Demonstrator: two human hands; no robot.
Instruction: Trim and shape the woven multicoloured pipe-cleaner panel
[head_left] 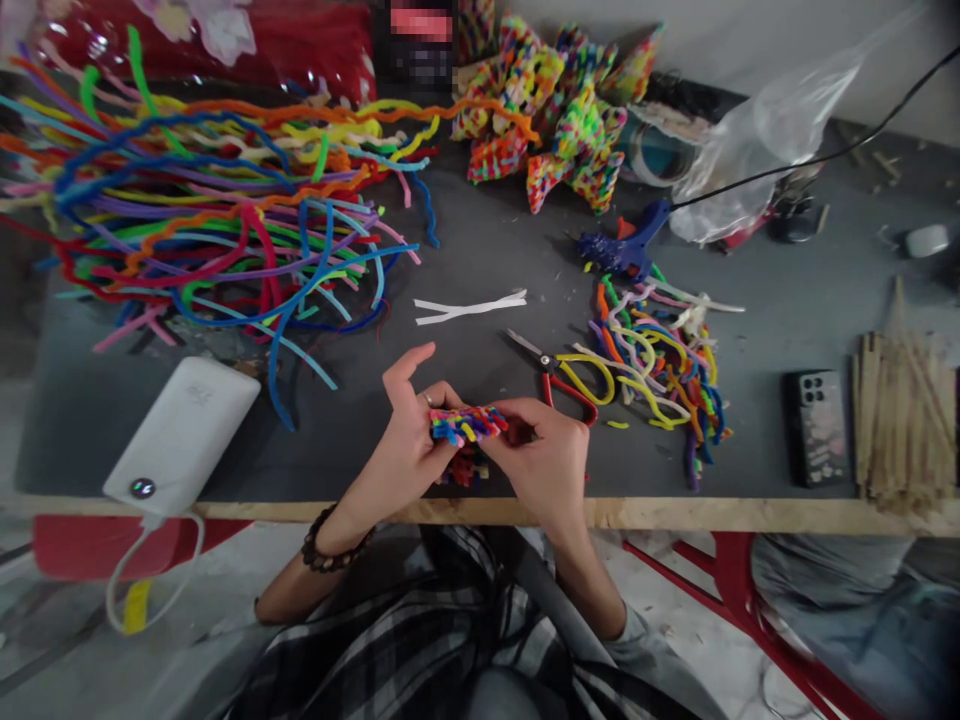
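My left hand (409, 435) and my right hand (544, 455) both grip a small woven piece of multicoloured pipe cleaners (466, 425) just above the table's front edge. The left index finger sticks up while the other fingers pinch the piece. The right hand's fingers are curled round its right end. Red-handled scissors (559, 375) lie right behind the right hand. A large pile of long pipe cleaners (210, 210) spreads over the table's left back. A smaller heap of cut pipe cleaners (660, 365) lies to the right.
A white power bank (184, 435) with a cable sits front left. Finished woven shapes (555, 110) are stacked at the back, beside a blue glue gun (630, 245) and a plastic bag (757, 140). A phone (821, 425) and wooden sticks (904, 415) lie right. White strips (469, 307) rest mid-table.
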